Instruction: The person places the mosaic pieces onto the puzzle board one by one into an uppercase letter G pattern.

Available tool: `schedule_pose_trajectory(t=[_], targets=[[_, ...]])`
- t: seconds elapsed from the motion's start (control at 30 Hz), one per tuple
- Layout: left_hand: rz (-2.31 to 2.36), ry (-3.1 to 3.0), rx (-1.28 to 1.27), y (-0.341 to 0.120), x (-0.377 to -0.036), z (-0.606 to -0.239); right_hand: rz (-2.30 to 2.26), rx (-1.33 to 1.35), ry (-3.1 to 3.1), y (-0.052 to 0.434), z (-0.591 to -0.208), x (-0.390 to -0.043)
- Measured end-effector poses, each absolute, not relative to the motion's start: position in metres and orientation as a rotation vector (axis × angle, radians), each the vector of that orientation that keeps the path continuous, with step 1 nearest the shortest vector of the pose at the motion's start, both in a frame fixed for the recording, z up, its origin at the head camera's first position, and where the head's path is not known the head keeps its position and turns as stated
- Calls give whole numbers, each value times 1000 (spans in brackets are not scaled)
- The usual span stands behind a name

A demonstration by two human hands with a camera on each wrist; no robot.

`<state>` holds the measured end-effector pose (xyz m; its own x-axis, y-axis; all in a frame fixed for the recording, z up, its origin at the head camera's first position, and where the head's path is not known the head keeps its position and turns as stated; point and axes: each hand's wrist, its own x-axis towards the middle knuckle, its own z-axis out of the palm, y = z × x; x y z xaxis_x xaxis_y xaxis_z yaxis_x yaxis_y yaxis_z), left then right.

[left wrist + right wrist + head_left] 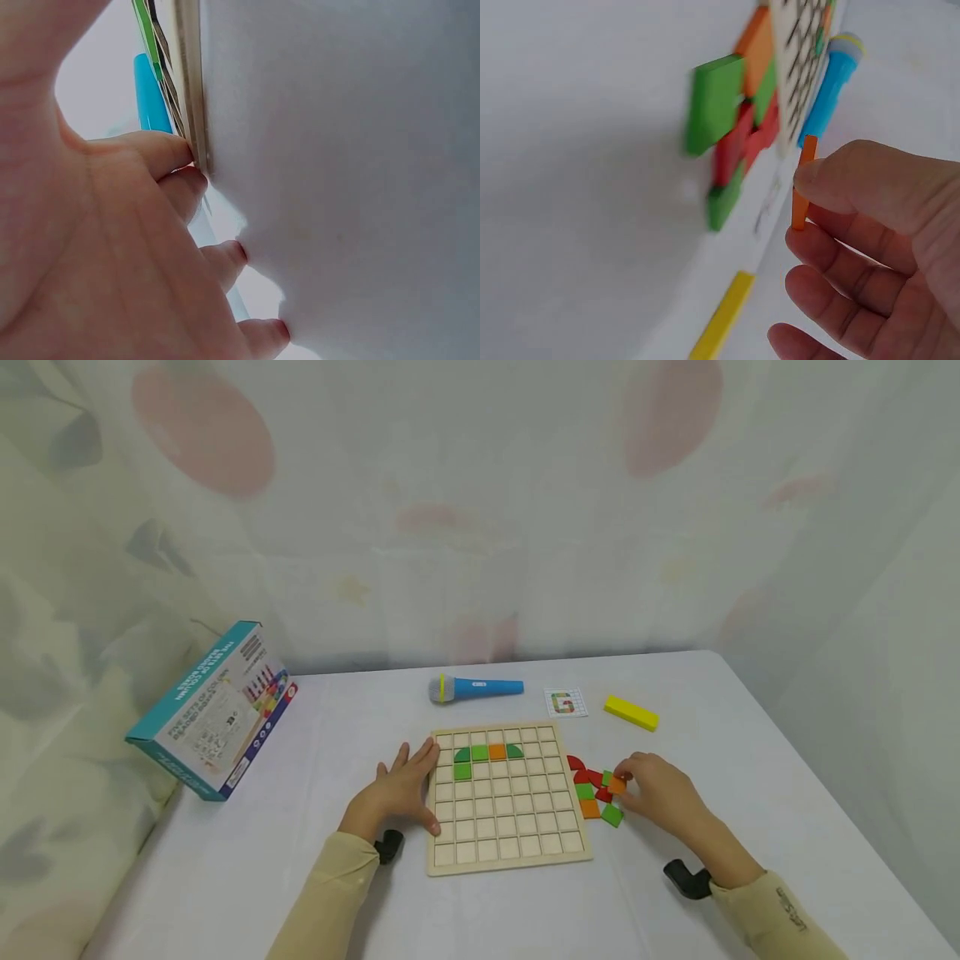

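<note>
Pinching orange tile (803, 184) edge-on, upright, in fingers (840, 180).

grid board (507, 852): pale unfinished wood, matt | orange tile (804, 192): thin painted wood, smooth, pinched in right hand (660, 793) | loose tiles (594, 793): painted, flat sheen | toy microphone (476, 687): glossy blue plastic, grey head | table (750, 793): smooth white cloth cover | box (213, 708): printed cardboard, slight gloss | yellow block (632, 712): matt paint

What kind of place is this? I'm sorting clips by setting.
Probably a home play corner or makeshift recording booth: a table under white cloth, pale curtains behind, and toys on it, a wooden grid puzzle board, a toy microphone.
</note>
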<state>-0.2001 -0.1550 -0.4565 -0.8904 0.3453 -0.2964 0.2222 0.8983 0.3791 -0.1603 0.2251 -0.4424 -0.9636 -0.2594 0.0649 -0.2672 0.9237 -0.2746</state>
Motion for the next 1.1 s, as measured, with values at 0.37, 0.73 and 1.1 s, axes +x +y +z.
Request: schedule_pose_trajectory(t=[0.37,0.73,1.1], targets=[[496,2703,394,-155,-202,-458,530,716,-2966,140,-426,-184],[493,2712,398,-154,-198,-461,417,985,-2886,67,-432,-193],[478,2719,396,-156,-201,-463,320,1044,-2974,38,-449,-199]])
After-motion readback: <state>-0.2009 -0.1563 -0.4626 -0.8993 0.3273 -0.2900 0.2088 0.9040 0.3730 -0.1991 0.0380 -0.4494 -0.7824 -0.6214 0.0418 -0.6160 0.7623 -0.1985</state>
